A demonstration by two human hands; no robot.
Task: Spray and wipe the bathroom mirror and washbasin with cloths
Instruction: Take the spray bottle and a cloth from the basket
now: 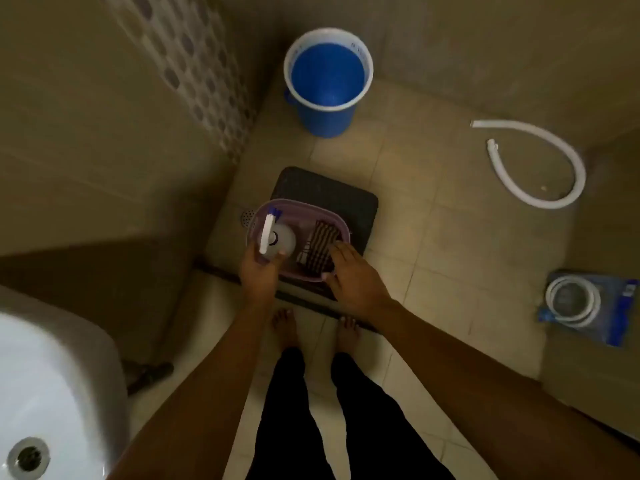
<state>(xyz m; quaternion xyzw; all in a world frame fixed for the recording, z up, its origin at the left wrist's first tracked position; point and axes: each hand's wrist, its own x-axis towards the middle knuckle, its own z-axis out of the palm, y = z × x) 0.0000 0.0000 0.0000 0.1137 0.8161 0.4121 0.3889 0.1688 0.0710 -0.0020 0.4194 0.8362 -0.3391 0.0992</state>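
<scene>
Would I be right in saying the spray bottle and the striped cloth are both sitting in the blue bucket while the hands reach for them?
Not quite. In the head view the spray bottle and striped cloth sit in the purple tub on the dark mat, not in the blue bucket, which stands apart by the wall. The left hand and right hand do reach for them.

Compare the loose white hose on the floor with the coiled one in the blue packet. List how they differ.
The loose white hose lies bare on the floor tiles in one open curve, with both ends free. The coiled hose is wound into tight rings inside its blue packet, with no end plainly showing. The loose hose lies further from the person; the coiled hose lies nearer, at the right edge. Both are white and lie on the floor, untouched by either hand.
</scene>
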